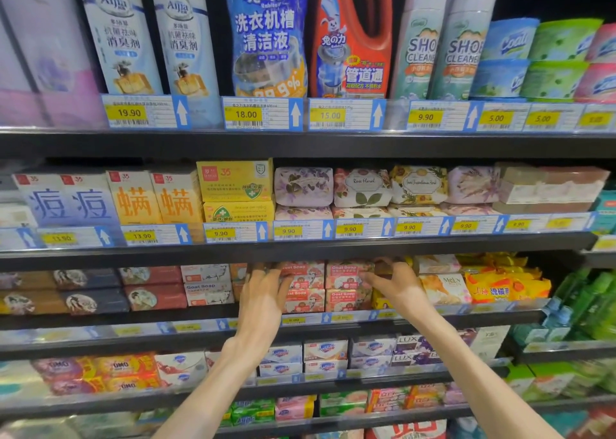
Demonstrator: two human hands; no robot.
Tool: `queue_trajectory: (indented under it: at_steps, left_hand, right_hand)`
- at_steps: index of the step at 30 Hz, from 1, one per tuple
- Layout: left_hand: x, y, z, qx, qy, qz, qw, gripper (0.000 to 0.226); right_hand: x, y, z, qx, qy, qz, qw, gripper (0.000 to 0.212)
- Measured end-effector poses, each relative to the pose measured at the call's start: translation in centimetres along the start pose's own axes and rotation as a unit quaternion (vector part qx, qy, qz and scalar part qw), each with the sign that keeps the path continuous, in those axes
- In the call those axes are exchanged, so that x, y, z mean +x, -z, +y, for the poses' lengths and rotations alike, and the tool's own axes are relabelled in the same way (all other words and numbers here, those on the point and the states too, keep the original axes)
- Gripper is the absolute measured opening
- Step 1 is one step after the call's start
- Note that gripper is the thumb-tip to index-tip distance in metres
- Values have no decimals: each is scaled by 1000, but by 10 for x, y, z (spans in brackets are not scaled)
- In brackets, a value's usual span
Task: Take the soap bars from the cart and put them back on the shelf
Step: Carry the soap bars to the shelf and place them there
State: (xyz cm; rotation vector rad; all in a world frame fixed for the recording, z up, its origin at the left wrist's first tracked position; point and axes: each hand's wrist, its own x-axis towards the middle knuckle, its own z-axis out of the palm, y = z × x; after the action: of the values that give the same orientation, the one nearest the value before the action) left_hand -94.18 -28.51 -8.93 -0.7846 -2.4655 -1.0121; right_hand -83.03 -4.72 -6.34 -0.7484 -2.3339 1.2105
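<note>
The Goat Soap boxes (348,287) sit stacked in pink-and-white columns on the third shelf (133,318) down, and both your hands are up against them. Your left hand (263,292) reaches in at the left column, its fingers stretched forward over the top box; the fingertips disappear into the shadow under the shelf above, so you cannot tell whether they hold a bar or only touch the stack. Your right hand (396,285) comes in from the right with fingers curled around something dark brown at the top of the right column, though the object is blurred and half covered by your fingers, so what it is stays unclear. Left of the stack lie white Goat Soap boxes (206,283) and dark flat boxes with portrait medallions (90,292), smeared by motion. To the right are a Meley bar (445,288) and yellow packets (506,287). The shelf above carries floral-wrapped soaps (361,187) and yellow boxes (235,180) behind 9.90 price tags (350,229). The top shelf holds tall cleaner bottles (266,35), cut off at the frame edge. The lower shelves show OMO bars (120,367) and LUX boxes (408,342), partly hidden by your forearms. The cart is out of view.
</note>
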Motion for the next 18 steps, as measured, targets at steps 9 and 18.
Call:
queue_trajectory:
  at_steps: [9,18]
  left_hand:
    - [1,0,-1,5,2,-11,1000,25]
    - [-7,5,-4,8,-19,-7,1000,29]
  right_hand:
    - [4,-7,2,-6,-12,13,1000,45]
    - [-23,-11,-2,-32,65,49,996,39]
